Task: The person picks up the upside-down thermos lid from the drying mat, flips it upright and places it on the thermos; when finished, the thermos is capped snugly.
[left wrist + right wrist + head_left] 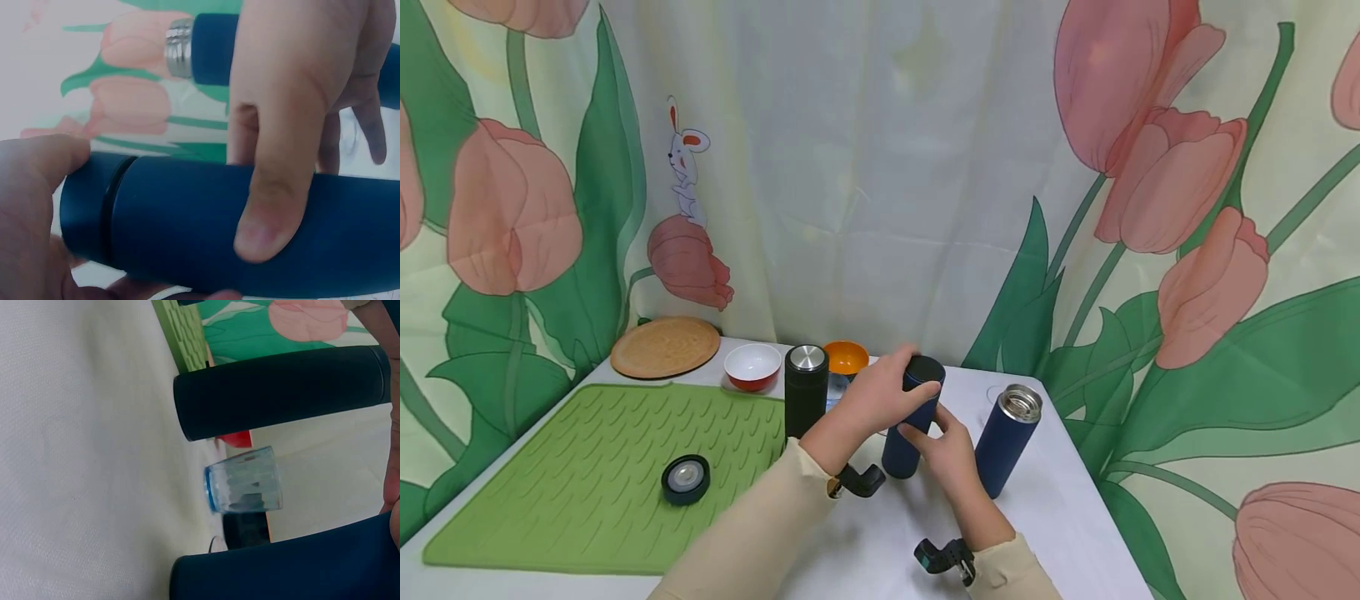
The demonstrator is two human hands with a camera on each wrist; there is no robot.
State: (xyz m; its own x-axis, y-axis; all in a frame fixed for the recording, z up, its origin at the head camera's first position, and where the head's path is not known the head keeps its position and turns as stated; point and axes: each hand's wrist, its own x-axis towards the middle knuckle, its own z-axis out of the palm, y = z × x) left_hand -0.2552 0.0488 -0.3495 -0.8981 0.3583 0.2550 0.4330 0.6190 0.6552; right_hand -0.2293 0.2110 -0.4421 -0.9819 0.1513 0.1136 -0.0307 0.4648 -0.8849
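Note:
A dark blue thermos (901, 450) with its lid (925, 368) on stands at the middle of the table, tilted slightly. My left hand (886, 392) grips the lid from above, fingers round its edge. Lower down, my right hand (953, 454) holds the body; its thumb lies along the blue wall in the left wrist view. To the right stands a second blue thermos (1006, 446), its steel neck uncovered. A loose dark lid (686, 480) lies on the green mat (587, 475), its steel disc facing up. A black thermos (806, 400) with a steel-topped cap stands left of my hands.
Behind the thermoses are a clear tumbler (247, 481) and an orange bowl (847, 357). A red bowl (752, 367), white inside, sits behind the mat. At the far left corner is a round wooden board (665, 347). A tulip-printed curtain (887, 167) hangs behind the white table (1045, 533).

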